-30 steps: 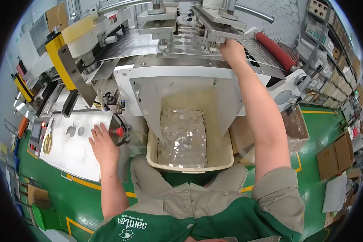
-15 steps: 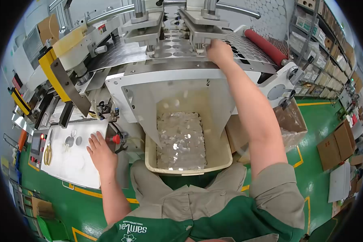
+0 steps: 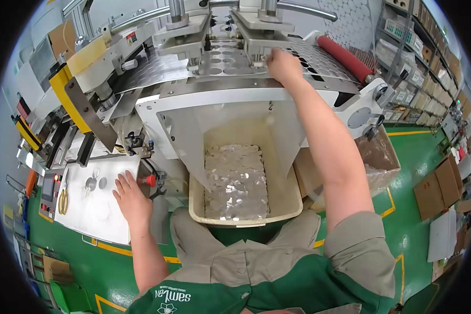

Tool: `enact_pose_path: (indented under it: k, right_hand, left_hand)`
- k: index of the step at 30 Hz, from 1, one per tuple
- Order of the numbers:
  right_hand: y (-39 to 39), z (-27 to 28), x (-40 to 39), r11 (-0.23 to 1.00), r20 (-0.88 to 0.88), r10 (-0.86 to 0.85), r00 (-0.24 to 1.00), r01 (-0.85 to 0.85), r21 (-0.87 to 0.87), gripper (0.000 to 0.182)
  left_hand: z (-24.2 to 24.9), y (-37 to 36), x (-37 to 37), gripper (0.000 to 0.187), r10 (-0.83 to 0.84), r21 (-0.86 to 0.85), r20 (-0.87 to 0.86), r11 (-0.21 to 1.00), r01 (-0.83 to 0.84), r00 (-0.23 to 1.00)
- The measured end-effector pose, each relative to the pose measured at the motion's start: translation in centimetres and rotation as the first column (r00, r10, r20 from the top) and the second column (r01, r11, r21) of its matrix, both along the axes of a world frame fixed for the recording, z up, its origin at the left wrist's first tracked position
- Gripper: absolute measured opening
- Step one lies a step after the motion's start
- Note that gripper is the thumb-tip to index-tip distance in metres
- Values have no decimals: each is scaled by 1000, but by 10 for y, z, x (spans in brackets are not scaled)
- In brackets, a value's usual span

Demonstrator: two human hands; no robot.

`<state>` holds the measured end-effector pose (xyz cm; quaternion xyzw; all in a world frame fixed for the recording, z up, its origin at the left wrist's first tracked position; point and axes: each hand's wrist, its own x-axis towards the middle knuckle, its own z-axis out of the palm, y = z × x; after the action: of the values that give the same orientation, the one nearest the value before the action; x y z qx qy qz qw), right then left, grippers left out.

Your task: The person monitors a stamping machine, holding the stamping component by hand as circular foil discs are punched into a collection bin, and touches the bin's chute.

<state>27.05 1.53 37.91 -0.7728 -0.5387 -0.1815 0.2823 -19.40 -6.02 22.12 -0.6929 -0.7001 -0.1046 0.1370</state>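
My right hand (image 3: 284,66) is at the machine's front, beside the right press block (image 3: 259,44). Its fingers are curled closed, and what they hold, if anything, is hidden. Under it runs a sheet with rows of round shapes (image 3: 222,68). My left hand (image 3: 133,199) lies with fingers stretched out at the right edge of a white board (image 3: 102,227). On that board, left of the hand, are a few small grey discs (image 3: 91,183) and gold-handled scissors (image 3: 64,199). Between my knees stands a cream bin (image 3: 293,201) holding many shiny discs (image 3: 235,180).
A red roller (image 3: 345,60) sits at the machine's right end. A yellow-and-black bar (image 3: 70,99) stands on the left, and a red knob (image 3: 150,180) juts out near my left hand. An open carton (image 3: 387,152) lined with plastic is at right.
Both hands stay in nearly the same places. The view has shifted very slightly; no object has visibly been taken or let go.
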Motion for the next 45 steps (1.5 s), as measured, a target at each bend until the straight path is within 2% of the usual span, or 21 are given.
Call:
enact_pose_path:
  k: [2,5,7,9,10,12,14,17,18,19,22,23,25,26,29,32,34,35,40,41,45]
  right_hand:
    - [8,-7,8,1000,36,1,999,0,-18,27]
    - [1,2,-4,989,-19,-44,999,46,141,24]
    - [3,-2,2,1000,5,4,1000,-4,17,26]
    - [4,-3,4,1000,-37,29,999,-30,-6,27]
    - [5,-2,3,1000,0,-24,1000,24,18,26]
    - [7,-4,3,995,69,-9,998,2,101,25]
    - [11,-13,9,997,49,45,998,-42,-61,27]
    - [2,4,0,1000,-82,-15,996,17,13,28]
    - [4,-1,1,996,-19,-9,1000,11,89,27]
    - [8,-8,4,997,36,30,999,-32,70,26]
    - [1,3,0,999,-99,3,995,2,53,29]
    - [1,9,0,996,-74,-59,996,54,-75,30]
    - [1,-4,1,998,2,43,999,-43,-42,31]
    - [4,-5,2,999,-29,37,999,-36,30,32]
    - [3,2,0,998,-79,-6,997,11,69,30]
    - [5,-3,3,1000,-8,25,1000,-25,8,28]
    - [2,2,-2,995,-102,7,995,3,100,29]
    - [5,-2,2,996,-46,30,998,-26,81,29]
    - [4,1,1,997,-71,-12,997,17,81,25]
    - [6,-3,4,999,0,44,999,-44,-19,26]
    - [8,-2,5,994,-101,-13,995,24,108,28]
  left_hand:
    - [13,-6,6,81,9,-51,8,999,-9,1000]
    - [6,-3,2,83,4,-33,0,999,-4,1000]
    - [11,-5,5,84,12,-42,-4,999,-12,1000]
    - [10,-4,4,84,13,-40,-20,999,-14,1000]
    - [11,-5,6,84,19,-60,-15,998,-20,1000]
    - [6,-3,3,84,9,-27,-13,1000,-10,1000]
    - [8,-3,4,84,11,-40,4,999,-11,1000]
    - [6,-2,3,83,14,-37,2,999,-14,1000]
    - [5,-2,2,83,13,-30,3,999,-13,1000]
    - [5,-2,3,83,12,-24,4,1000,-12,1000]
    - [6,-2,3,83,14,-38,-17,999,-14,1000]
    - [8,-3,4,83,12,-40,-3,999,-12,1000]
    - [8,-4,4,83,11,-42,0,999,-11,1000]
    - [8,-3,4,83,11,-43,-7,999,-12,1000]
    - [9,-4,4,83,14,-49,-18,999,-15,1000]
    - [8,-4,4,84,18,-50,-20,999,-19,1000]
    - [5,-2,2,85,9,-35,-21,999,-9,1000]
    - [5,-2,2,85,13,-46,-16,999,-14,1000]
    - [6,-3,3,84,17,-47,-3,999,-17,1000]
    - [7,-4,3,84,11,-44,-4,999,-11,1000]
    - [10,-5,5,83,19,-55,-6,998,-20,1000]
